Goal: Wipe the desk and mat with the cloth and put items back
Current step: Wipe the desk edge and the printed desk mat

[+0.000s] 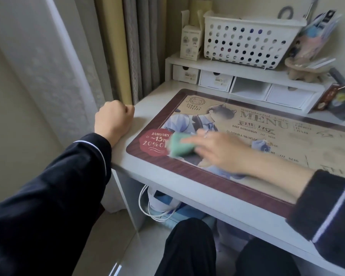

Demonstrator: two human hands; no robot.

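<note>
A printed desk mat (247,136) with a dark red border and "MENU" lettering covers most of the white desk (145,108). My right hand (221,150) lies flat on the mat's left part and presses a folded green cloth (179,146) under its fingers; hand and cloth are motion-blurred. My left hand (113,119) is closed in a fist and rests on the desk's left corner, off the mat, with nothing seen in it.
At the back a white shelf riser (237,68) with small drawers carries a perforated white basket (249,40), a small carton (190,42) and a plush toy. Dark packets (335,98) lie at the far right. Curtains hang left. Bags sit under the desk by my knees.
</note>
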